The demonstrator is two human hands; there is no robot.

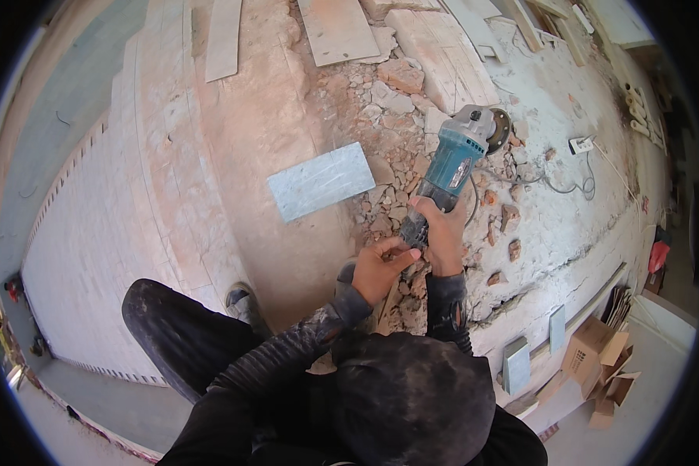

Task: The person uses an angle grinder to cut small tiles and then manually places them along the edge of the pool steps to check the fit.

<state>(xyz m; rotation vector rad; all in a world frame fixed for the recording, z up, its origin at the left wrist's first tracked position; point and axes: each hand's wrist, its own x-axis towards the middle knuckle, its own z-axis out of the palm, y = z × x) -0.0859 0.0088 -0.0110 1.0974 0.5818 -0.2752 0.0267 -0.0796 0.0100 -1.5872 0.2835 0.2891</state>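
My right hand (441, 237) grips the dark rear body of a teal angle grinder (453, 164), which points up and to the right, its round disc (499, 130) at the top. My left hand (382, 266) is curled at the grinder's rear end, its fingertips on it. A grey cord loops from the grinder toward a white power strip (580, 145) on the right. A pale blue-grey rectangular tile (321, 181) lies on the dusty ledge left of the grinder. Broken bricks and rubble (509, 220) lie around and under the tool.
Loose boards (338, 31) lie at the top, near a thick pale slab (431, 58). At the right are cardboard boxes (584, 352), small stacked tiles (515, 365), a cracked edge and a red object (659, 256). My feet and bent knee are at the lower left.
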